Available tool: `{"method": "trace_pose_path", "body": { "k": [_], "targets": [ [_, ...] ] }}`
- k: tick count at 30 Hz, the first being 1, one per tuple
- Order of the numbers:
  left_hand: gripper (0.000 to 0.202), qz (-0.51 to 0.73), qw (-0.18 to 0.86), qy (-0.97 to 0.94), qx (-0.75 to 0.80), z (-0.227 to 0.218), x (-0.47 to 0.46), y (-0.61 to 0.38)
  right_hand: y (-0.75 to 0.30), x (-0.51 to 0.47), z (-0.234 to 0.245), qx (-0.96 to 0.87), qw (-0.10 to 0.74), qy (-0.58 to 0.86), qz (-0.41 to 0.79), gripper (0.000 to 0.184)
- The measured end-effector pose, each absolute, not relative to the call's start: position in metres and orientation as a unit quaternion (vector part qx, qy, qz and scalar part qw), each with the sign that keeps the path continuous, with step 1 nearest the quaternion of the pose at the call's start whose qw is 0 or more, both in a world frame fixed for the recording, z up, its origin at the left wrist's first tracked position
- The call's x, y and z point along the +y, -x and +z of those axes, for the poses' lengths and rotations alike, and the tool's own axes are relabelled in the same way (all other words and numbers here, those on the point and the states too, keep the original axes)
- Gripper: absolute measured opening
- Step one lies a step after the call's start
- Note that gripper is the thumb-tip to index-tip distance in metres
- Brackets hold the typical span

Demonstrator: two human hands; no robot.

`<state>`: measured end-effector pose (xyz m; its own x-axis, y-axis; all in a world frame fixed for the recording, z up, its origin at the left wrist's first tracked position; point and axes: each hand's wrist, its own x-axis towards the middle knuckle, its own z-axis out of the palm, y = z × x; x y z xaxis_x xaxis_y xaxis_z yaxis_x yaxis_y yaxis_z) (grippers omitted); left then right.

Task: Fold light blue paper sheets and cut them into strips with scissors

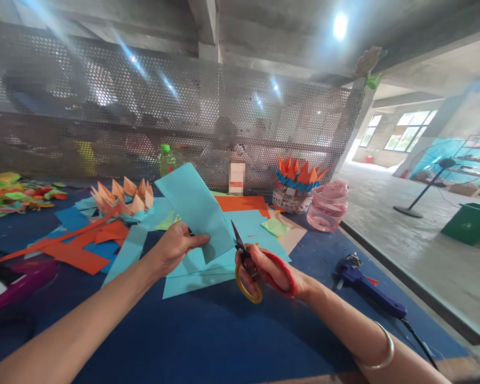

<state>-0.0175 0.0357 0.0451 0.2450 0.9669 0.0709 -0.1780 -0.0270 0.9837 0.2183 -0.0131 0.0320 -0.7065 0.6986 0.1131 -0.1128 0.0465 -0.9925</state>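
My left hand (175,246) pinches the lower edge of a light blue paper strip (194,208), holding it up at a slant above the table. My right hand (274,273) grips a pair of scissors (246,261) with red and yellow handles, fingers through the loops. The scissor blades are open and point up at the strip's lower right edge. Larger light blue sheets (208,272) lie flat under both hands on the dark blue table (208,341).
Orange and blue paper scraps (84,248) lie at left, with a folded peach paper crown (122,197). A basket holding an orange and blue crown (298,186), a pink plastic container (328,205), a green bottle (167,159) and a blue glue gun (368,290) sit around. A perforated metal screen stands behind.
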Motion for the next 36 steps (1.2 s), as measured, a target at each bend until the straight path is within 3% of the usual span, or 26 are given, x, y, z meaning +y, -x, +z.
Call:
{"method": "trace_pose_path", "body": {
  "k": [13, 23, 36],
  "targets": [
    [0.034, 0.464, 0.58, -0.552, 0.379, 0.0468, 0.0372, 0.0189, -0.2191, -0.0095, 0.0294, -0.634, 0.325, 0.213, 0.669, 0.054],
    [0.034, 0.432, 0.602, -0.568, 0.358, 0.0446, 0.0357, 0.0201, -0.2195, -0.0129, 0.0321, -0.637, 0.347, 0.213, 0.655, 0.042],
    [0.038, 0.422, 0.61, -0.568, 0.357, 0.0474, 0.0338, 0.0183, -0.2187, -0.0129, 0.0304, -0.635, 0.342, 0.179, 0.669, 0.046]
  ]
}}
